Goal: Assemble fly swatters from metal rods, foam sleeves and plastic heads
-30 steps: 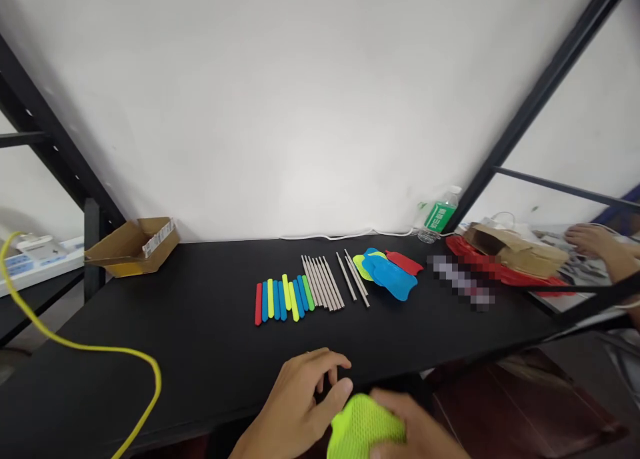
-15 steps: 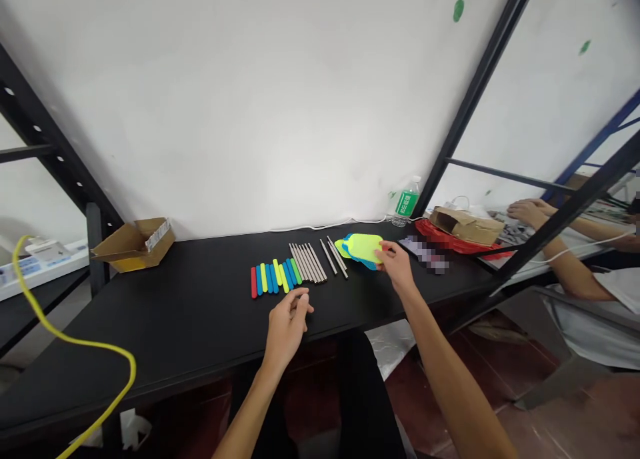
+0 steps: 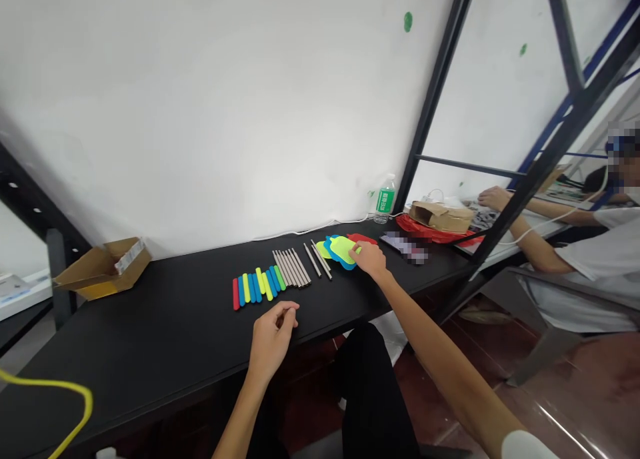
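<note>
My right hand (image 3: 369, 259) pinches the edge of a yellow-green plastic fly swatter head (image 3: 341, 247) at the pile. Beneath it peeks a blue swatter head (image 3: 348, 266); another yellow-green head (image 3: 323, 249) lies to the left, and a red one (image 3: 365, 238) behind the hand. My left hand (image 3: 273, 335) hovers near the front edge, fingers loosely curled, thumb apart, holding nothing. Beyond it lies a row of coloured handles (image 3: 254, 287) in red, blue, yellow and green. Several metal rods (image 3: 291, 268) lie beside them, with a few separate rods (image 3: 320, 257) nearer the pile.
An open cardboard box (image 3: 103, 272) stands at the left of the black table (image 3: 165, 332). A water bottle (image 3: 385, 200), a phone (image 3: 400, 243) and a brown carton (image 3: 440, 217) on red plastic are to the right. Another person's hand (image 3: 495, 197) is beyond the frame post.
My view has swung right. The yellow-green head in my right hand has shifted onto the pile, and a red head now shows behind the hand. My left hand stays curled near the table's front.
</note>
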The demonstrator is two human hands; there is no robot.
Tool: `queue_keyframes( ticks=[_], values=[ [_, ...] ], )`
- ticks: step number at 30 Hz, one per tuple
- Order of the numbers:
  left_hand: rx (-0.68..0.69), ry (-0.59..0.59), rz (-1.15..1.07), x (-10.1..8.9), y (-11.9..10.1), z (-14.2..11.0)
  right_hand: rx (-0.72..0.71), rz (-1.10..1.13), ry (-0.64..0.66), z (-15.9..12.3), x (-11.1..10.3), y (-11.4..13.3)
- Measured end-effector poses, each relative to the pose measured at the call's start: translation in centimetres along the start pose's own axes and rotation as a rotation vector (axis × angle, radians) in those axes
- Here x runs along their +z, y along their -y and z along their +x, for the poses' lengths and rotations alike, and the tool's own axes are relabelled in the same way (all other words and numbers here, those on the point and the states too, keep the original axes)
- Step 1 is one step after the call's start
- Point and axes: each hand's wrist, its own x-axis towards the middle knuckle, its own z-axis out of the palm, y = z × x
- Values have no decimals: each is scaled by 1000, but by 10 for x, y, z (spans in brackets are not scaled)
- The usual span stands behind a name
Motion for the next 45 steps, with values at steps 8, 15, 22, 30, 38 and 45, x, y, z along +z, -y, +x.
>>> queue_keyframes(
  ticks=[8,15,22,30,38,45],
  values=[
    [17,-15,40,1,0,1,19,30,-319,13,-43,-81],
    [23,-36,42,4,0,1,139,-128,-43,30,-64,-180],
    [17,-48,38,4,-8,-3,110,-207,-163,13,-50,-175],
    [57,-53,60,6,-8,-4,81,-178,-359,-5,-27,-167],
    [150,-52,213,10,-5,-8,-374,80,-510,-46,-17,-101],
    [201,-52,271,-11,4,-17,-315,85,10,-73,17,10]
  ],
)
